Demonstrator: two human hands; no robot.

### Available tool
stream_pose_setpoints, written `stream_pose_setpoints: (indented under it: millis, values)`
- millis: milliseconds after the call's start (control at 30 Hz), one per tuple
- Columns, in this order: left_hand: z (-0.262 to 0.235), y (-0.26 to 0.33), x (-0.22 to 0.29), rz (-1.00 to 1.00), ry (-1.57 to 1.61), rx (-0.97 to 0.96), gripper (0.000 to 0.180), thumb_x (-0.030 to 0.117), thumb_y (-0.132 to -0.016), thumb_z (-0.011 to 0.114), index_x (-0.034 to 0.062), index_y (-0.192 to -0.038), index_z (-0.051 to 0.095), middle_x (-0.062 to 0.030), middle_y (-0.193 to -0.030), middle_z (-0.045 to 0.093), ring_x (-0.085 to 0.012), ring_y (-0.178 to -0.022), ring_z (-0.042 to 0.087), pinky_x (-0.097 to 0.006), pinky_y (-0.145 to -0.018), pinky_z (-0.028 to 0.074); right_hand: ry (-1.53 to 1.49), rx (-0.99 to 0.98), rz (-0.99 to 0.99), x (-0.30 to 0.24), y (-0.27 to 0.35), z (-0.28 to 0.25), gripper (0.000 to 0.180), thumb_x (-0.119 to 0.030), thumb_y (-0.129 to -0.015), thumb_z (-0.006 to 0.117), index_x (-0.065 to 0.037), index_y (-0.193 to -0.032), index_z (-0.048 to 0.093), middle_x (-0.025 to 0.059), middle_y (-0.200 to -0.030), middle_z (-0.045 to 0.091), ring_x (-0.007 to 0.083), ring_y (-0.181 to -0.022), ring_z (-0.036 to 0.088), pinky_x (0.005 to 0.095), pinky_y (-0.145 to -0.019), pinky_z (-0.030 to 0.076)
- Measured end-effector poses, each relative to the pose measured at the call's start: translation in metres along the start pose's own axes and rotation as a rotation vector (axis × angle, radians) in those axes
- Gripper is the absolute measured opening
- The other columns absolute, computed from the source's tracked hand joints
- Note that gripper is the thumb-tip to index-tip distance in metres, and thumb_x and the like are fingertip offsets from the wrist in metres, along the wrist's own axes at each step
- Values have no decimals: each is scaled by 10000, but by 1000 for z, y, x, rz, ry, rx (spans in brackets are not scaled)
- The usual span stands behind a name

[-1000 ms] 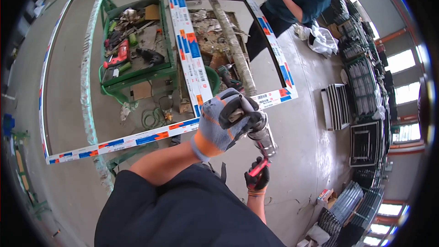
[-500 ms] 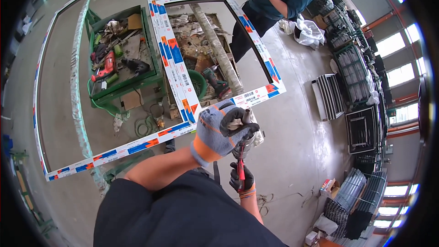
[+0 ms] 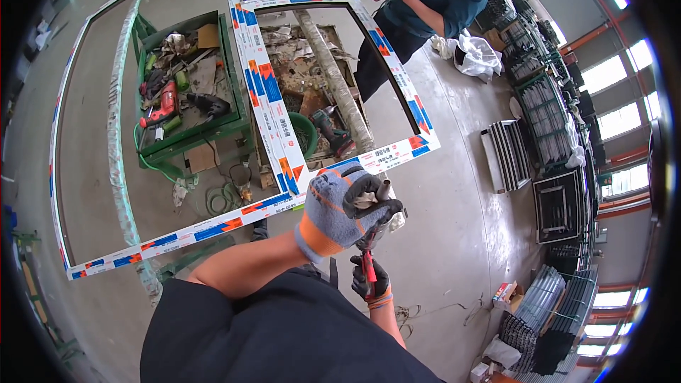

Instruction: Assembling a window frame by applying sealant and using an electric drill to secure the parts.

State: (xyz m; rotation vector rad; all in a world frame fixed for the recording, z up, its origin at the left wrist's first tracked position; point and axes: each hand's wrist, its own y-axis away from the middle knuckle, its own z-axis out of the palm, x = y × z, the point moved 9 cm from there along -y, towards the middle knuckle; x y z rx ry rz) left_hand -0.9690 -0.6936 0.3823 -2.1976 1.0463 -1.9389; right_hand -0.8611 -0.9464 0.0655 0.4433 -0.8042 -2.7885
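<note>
the big white window frame with its blue-and-orange film now lies higher and further off in the head view than a second ago, and the hands have come in closer to the body. the green tool tray under it holds a red drill, a dark power tool and scraps. the left hand, gloved grey and orange, is wrapped round a small metal piece. below it, the right hand stays clenched on the red-handled pliers.
</note>
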Motion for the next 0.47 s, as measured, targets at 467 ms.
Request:
stream_pose_setpoints:
  millis: [467]
  values:
    - [4,3,-8,-47,-21,-22,297,301,-669,824,77,-734,639,-73,-720,631,-230,-681,609,-320,-611,487,53,15,58,7,1,-6,512,-395,-957,415,26,-1226,525,81,-640,520,187,-439,459,313,-421,363]
